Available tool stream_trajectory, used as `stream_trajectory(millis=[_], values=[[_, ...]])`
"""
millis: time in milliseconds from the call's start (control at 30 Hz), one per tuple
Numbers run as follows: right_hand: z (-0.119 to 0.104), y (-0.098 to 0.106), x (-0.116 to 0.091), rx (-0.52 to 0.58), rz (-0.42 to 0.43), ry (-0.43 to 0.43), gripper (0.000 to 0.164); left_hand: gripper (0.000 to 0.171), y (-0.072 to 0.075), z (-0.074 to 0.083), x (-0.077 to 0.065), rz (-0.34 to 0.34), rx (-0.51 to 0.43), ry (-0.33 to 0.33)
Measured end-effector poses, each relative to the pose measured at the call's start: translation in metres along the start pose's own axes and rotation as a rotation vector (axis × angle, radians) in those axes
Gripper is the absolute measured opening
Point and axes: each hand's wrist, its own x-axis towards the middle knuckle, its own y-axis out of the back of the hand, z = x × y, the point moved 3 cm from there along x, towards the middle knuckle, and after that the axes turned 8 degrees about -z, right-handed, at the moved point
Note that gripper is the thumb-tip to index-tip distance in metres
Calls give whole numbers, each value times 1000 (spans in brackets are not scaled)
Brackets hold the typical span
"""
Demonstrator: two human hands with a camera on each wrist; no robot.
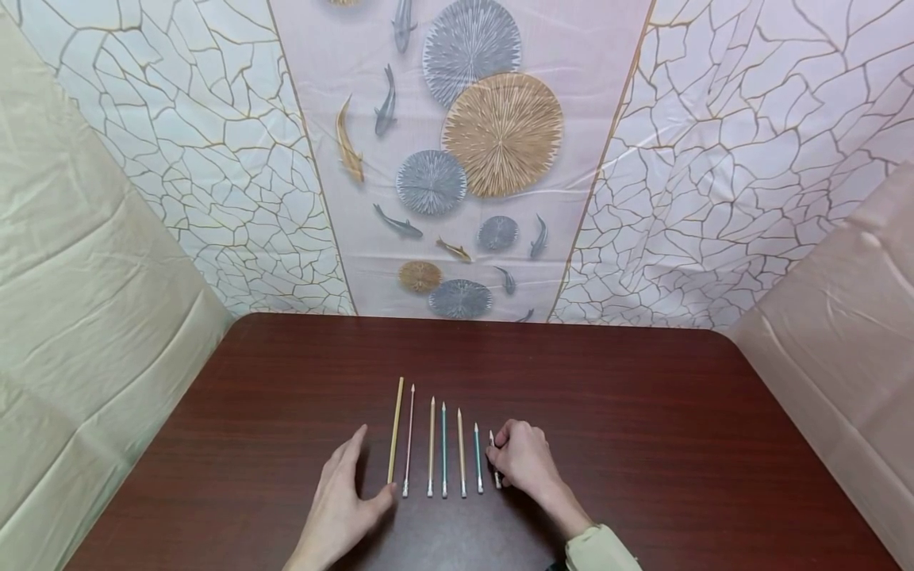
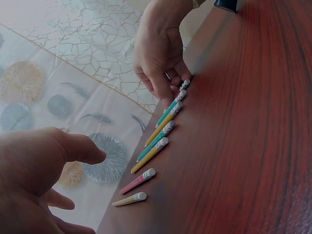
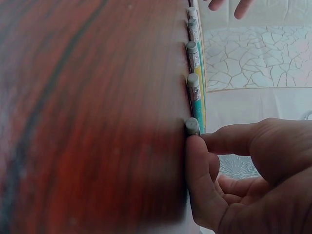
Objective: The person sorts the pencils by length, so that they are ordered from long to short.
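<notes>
Several pencils lie side by side on the table, longest at the left and shortest at the right, erasers toward me. My right hand (image 1: 527,458) pinches the short pencil (image 1: 497,480) at the right end between thumb and finger; its eraser shows in the right wrist view. Left of it lie a short teal pencil (image 1: 478,460), a yellow pencil (image 1: 461,456), a longer teal pencil (image 1: 444,452) and another yellow pencil (image 1: 432,448). Beyond these are a pink pencil (image 1: 409,444) and the longest, pale yellow pencil (image 1: 396,428). My left hand (image 1: 337,498), fingers extended, hovers beside that one, thumb near its lower end.
The dark wood-grain table (image 1: 643,396) extends on every side of the row. A patterned cloth (image 1: 464,159) with discs and fish hangs behind its far edge. Beige cloth hangs at the left and right. In the left wrist view a dark object (image 2: 226,5) stands at the top edge.
</notes>
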Motion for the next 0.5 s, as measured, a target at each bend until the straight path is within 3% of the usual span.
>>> stream_trajectory(millis=[367, 500], values=[[1, 3, -5, 27, -18, 24, 13, 85, -1, -3, -1, -8, 7, 4], [7, 9, -12, 45, -41, 21, 15, 84, 1, -4, -3, 3, 59, -22]])
